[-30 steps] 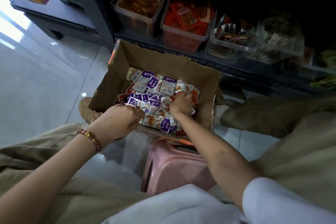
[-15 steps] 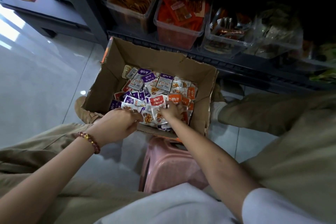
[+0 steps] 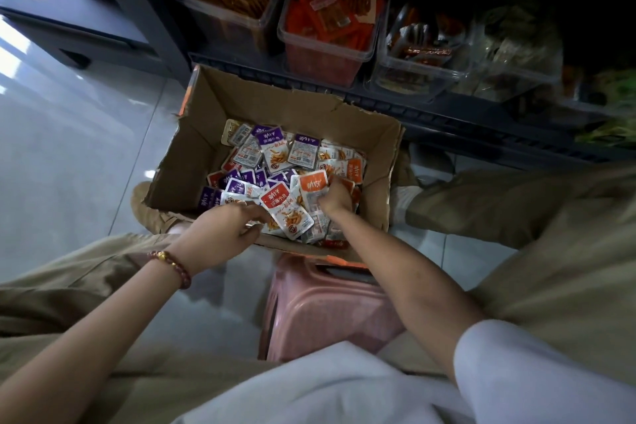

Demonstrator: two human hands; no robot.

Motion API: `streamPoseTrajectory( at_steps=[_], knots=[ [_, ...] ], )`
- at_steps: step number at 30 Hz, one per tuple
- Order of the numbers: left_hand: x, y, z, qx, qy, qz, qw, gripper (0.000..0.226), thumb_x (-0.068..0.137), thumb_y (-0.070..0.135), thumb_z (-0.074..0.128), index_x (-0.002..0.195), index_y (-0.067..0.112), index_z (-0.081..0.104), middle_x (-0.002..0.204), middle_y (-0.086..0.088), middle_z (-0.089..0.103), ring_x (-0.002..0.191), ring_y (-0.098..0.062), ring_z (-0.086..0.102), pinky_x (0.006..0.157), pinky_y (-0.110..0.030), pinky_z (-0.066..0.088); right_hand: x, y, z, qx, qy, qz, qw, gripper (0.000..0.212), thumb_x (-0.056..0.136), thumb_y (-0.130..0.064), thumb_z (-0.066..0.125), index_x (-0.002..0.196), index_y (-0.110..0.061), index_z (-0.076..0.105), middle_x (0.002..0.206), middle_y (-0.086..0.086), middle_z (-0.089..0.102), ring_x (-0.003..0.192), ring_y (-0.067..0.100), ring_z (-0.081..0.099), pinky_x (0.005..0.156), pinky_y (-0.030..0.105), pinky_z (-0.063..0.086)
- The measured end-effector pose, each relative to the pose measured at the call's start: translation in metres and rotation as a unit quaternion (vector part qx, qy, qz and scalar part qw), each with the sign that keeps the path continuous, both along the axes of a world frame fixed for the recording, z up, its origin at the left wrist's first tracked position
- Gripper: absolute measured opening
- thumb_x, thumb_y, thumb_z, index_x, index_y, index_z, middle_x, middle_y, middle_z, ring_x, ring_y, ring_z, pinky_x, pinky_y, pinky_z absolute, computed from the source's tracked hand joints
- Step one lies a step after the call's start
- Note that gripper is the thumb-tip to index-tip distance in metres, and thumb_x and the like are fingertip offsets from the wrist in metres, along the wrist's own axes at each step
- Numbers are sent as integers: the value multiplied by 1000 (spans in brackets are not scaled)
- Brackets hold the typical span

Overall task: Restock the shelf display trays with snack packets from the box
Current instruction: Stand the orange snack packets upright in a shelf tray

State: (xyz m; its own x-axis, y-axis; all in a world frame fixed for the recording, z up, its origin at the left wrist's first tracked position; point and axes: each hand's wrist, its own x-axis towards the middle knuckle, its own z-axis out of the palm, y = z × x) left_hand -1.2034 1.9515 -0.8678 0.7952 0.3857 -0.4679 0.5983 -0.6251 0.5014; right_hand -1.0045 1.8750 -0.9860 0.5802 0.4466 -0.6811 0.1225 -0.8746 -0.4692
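An open cardboard box (image 3: 292, 107) stands on the floor in front of me, filled with several small snack packets (image 3: 272, 155) in purple, orange and white. My right hand (image 3: 335, 198) is inside the box at its right side, fingers curled around an orange-topped packet (image 3: 311, 188). My left hand (image 3: 223, 229), with a bead bracelet at the wrist, is at the box's near edge, fingers curled and touching the purple packets there. Clear display trays (image 3: 327, 34) sit on the low dark shelf behind the box.
A pink plastic stool (image 3: 327, 306) stands between my knees, just under the box's near edge. The shelf holds a brown-snack tray (image 3: 227, 0), a red-packet tray and nearly empty clear trays (image 3: 420, 58) to the right. Pale tiled floor (image 3: 69, 155) lies to the left.
My right hand has dug through the packets on the right side of the box and now lifts an orange packet. My left hand stays at the near edge, shifted slightly forward.
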Motion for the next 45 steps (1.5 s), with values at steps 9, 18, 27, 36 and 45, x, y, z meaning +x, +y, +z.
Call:
streamPoseTrajectory(
  at_steps=[9,18,27,36,45],
  knots=[
    [13,-5,-2,-255,-176,364,878,69,82,7,70,130,41,35,136,4,35,127,-14,42,101,-44,45,-34,18,84,190,306,-113,926,18,96,-14,53,113,-12,57,111,2,62,101,19,60,72,29,48],
    [11,0,7,-239,-198,441,842,28,84,-5,65,101,16,57,97,-1,68,96,-27,66,84,-43,54,-46,24,95,227,321,-62,917,16,99,-32,45,93,-23,57,81,-7,64,70,9,62,61,21,51],
    [6,-1,3,-253,-199,506,800,51,84,-8,64,119,23,44,110,-9,64,101,-26,65,86,-53,53,6,16,6,-89,43,-8,995,47,92,-26,60,132,-6,44,130,17,52,114,33,55,83,32,47],
    [7,6,13,-222,-187,478,829,35,89,-4,58,89,31,61,120,-12,61,103,-30,64,86,-54,53,-20,15,9,-48,-4,6,999,31,93,-17,55,123,-16,61,140,6,37,119,28,49,96,27,41],
    [6,9,18,-202,-200,525,802,25,91,-4,55,100,19,58,101,-2,62,84,-13,64,63,-21,56,-59,2,43,149,28,228,962,32,91,3,49,113,-10,67,120,5,47,97,16,48,65,11,37]
  ],
)
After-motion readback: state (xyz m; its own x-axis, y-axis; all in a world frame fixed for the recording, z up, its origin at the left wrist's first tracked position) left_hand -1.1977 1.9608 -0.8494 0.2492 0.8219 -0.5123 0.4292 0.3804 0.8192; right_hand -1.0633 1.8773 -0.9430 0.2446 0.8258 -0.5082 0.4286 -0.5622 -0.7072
